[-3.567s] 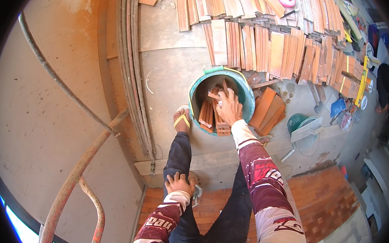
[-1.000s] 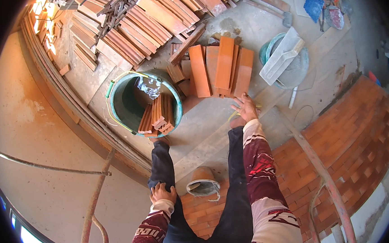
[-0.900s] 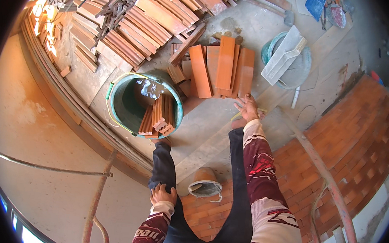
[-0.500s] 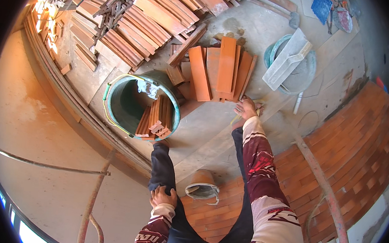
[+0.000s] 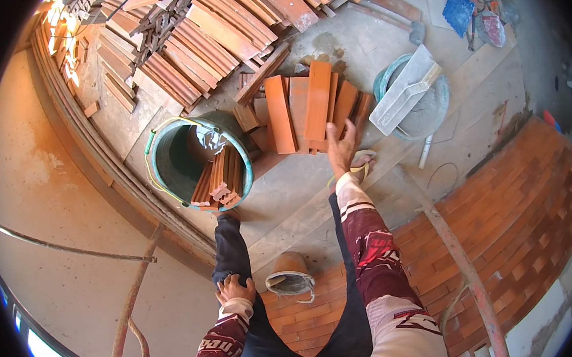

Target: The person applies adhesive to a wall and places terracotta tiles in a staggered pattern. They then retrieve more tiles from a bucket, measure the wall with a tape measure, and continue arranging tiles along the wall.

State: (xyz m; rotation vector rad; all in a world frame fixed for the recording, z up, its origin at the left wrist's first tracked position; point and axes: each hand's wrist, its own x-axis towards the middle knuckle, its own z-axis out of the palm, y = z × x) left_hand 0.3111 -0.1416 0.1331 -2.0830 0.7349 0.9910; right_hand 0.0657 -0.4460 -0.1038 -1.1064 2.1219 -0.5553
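My right hand (image 5: 342, 146) reaches forward with its fingers apart, holding nothing, at the near edge of a fanned pile of orange clay tiles (image 5: 318, 98). Whether its fingertips touch the tiles I cannot tell. My left hand (image 5: 235, 289) lies on my left knee with its fingers spread over the dark trouser cloth. Left of the pile, a tilted dark green bucket (image 5: 168, 150) contains water and several clay tiles (image 5: 226, 177) standing close together.
Stacked clay tiles (image 5: 230, 32) fill the far left. A float (image 5: 408, 91) lies across a teal bucket (image 5: 437, 109) of grey mix at right. A small bucket (image 5: 291, 272) stands between my legs. Rusty metal bars (image 5: 463, 257) flank me; laid tiles (image 5: 509, 207) cover the right.
My right hand has shifted left and opened from a closed-in pose at the pile's right edge to spread fingers nearer its middle. My left hand stays on the knee.
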